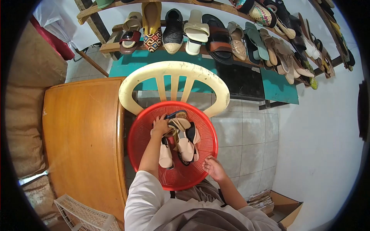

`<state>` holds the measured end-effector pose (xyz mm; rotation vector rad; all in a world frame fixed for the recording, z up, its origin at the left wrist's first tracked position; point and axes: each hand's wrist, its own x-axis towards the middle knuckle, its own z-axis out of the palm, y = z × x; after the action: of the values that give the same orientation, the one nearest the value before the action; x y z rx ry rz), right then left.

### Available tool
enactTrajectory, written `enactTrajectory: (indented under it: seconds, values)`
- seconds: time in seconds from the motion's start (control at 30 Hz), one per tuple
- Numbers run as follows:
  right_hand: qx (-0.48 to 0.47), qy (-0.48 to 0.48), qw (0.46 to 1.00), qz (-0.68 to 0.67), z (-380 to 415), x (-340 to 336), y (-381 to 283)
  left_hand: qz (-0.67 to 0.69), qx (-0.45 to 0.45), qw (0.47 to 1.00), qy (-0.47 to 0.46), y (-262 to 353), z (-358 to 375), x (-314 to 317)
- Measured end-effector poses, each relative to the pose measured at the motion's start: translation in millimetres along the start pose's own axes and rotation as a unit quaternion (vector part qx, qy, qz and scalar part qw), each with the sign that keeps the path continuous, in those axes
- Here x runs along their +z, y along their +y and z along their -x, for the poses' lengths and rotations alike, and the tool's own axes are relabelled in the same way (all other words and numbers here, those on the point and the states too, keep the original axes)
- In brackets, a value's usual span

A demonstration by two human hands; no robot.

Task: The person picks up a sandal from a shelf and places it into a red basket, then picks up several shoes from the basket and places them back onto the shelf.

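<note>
A round red plastic basket (135,154) holds several sandals and shoes in a loose pile. My left hand (160,125) reaches into its left side, fingers bent over a beige strappy sandal (179,124); part of the grip is hidden. Below that hand lies a pale pink shoe (165,156). Another pale pink shoe (185,149) rests in the middle of the pile, and a dark blue-edged sandal (178,114) is at the far side. By the basket's right rim, my right hand (214,168) is loosely curled, with nothing visible in it.
A cream plastic chair (175,68) stands behind the basket. To the left is a wooden table (83,142), with a white plastic crate (86,215) near it. Racks of shoes (173,32) run above a green bench (154,61). A cardboard box (287,208) sits lower right.
</note>
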<state>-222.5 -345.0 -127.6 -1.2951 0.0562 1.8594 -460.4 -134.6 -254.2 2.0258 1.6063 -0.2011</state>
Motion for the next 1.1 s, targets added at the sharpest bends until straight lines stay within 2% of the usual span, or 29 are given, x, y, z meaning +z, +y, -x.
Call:
enactTrajectory:
  seconds: [0.23, 0.33, 0.53, 0.63, 0.83, 0.93, 1.03, 1.1]
  values:
    - [-0.003, 0.015, 1.000, 0.002, -0.3, -6.5, 1.4, 0.005, 0.030, 0.999, -0.017, 0.2, -11.2, 2.9]
    - [-0.003, 0.005, 1.000, -0.003, -2.7, -6.9, 2.6, -0.042, 0.027, 0.999, -0.010, 11.6, -7.1, -5.7]
    - [-0.007, -0.022, 1.000, 0.006, 0.5, 7.4, -2.5, -0.014, -0.083, 0.993, -0.087, 24.5, -7.3, -9.0]
    - [-0.009, -0.029, 1.000, 0.007, 1.7, 9.2, -4.6, -0.042, -0.072, 0.991, -0.109, 24.0, -8.0, -9.5]
    - [-0.023, -0.035, 0.999, 0.012, 5.5, 11.7, -11.0, -0.152, -0.111, 0.971, -0.147, 42.5, -1.1, -12.0]
    - [-0.027, -0.040, 0.999, 0.016, 7.4, 11.6, -11.4, -0.177, -0.106, 0.966, -0.157, 45.9, 1.8, -15.1]
    - [-0.027, -0.042, 0.999, 0.021, 9.1, 13.4, -9.9, -0.117, -0.080, 0.981, -0.131, 41.1, 5.9, -11.7]
    - [-0.025, -0.045, 0.999, 0.019, 10.3, 13.2, -7.5, -0.135, -0.032, 0.981, -0.134, 38.3, 8.4, -5.5]
